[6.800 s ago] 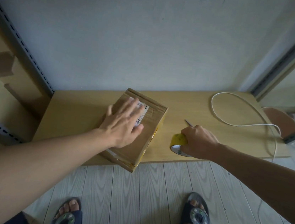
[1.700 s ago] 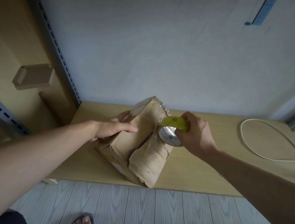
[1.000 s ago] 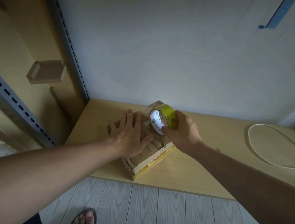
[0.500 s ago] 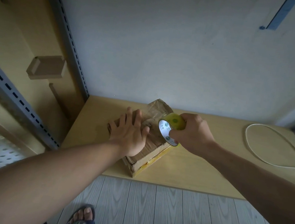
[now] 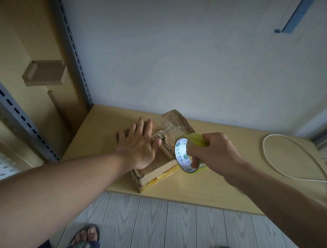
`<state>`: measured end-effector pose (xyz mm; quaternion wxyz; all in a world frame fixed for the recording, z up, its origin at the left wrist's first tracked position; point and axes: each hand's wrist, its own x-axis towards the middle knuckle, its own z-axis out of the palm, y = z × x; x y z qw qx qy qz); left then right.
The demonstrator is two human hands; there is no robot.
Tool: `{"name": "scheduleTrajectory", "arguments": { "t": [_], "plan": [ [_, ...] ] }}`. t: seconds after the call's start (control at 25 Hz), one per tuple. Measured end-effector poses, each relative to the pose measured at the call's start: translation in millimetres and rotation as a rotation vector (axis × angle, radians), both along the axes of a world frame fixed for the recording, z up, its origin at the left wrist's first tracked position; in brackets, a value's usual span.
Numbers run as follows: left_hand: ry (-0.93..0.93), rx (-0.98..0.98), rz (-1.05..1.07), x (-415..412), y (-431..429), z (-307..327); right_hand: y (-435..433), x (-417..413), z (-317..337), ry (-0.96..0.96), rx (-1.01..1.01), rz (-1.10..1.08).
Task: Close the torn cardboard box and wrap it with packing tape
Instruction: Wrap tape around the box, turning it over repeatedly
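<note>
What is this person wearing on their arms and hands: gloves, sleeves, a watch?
Nothing that shows. The left hand and right hand are bare, with no gloves, rings or watch in view, and no sleeve covers either arm as far as the picture's edges.

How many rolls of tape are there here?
1: the yellow tape roll gripped by the right hand, just right of the cardboard box. Another could be hidden behind the box.

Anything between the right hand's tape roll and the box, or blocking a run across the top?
Nothing visible between them: the tape roll, gripped by the right hand, is at the right edge of the cardboard box. The left hand lies flat on the box top, left of the roll; a pass leftward would likely meet it.
</note>
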<state>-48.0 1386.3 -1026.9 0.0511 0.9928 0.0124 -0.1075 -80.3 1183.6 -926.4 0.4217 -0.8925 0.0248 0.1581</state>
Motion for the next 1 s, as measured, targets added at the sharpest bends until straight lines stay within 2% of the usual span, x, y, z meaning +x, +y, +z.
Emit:
{"name": "scheduleTrajectory", "arguments": {
  "t": [0.32, 0.76, 0.88, 1.0],
  "plan": [
    [-0.064, 0.003, -0.02, 0.0, 2.7, -1.8, 1.1, -18.3, -16.5, 0.018, -0.207, 0.068],
    [-0.008, 0.031, -0.014, 2.7, 2.8, -1.2, -23.9, -23.0, -76.9, 0.042, -0.331, 0.094],
    [-0.051, -0.045, -0.013, 4.0, 5.7, -5.4, -23.1, -21.7, -85.0, 0.049, -0.329, 0.109],
    [-0.17, -0.185, -0.027, 6.2, 12.4, -10.0, -23.2, -20.7, -94.5, 0.051, -0.305, 0.144]
  ]
}}
